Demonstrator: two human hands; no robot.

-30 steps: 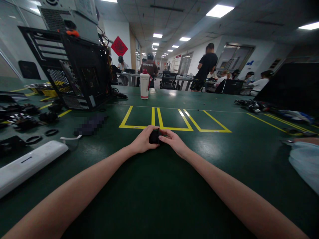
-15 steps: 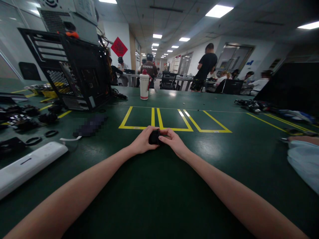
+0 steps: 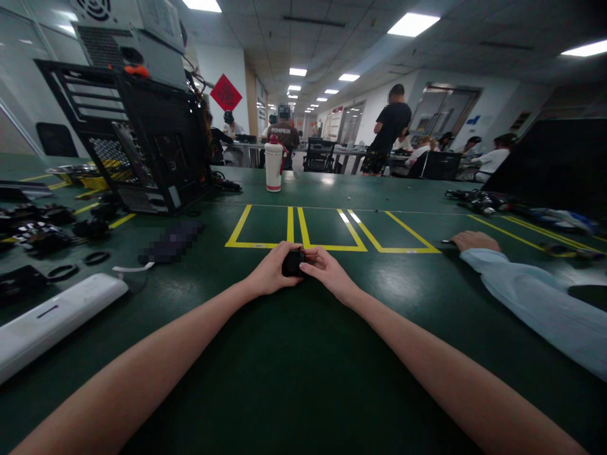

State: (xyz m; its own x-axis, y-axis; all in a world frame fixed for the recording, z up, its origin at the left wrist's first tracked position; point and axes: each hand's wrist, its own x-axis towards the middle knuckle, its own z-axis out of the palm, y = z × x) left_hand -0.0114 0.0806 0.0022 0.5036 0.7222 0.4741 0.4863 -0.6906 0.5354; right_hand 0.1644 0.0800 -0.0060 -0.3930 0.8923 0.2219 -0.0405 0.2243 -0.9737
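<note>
Two-handedly gripping small black rounded plastic-looking object (image 3: 292,264), half-curling left hand (image 3: 269,270), pinching with right hand (image 3: 328,272); likely handling light, stiff, best by sides.

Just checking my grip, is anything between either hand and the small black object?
Nothing visible stands in the way: your left hand and right hand both touch the black object directly.

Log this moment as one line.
left hand: holding small black object | right hand: also holding it | ahead: yellow tape outlines on green tabletop
</note>
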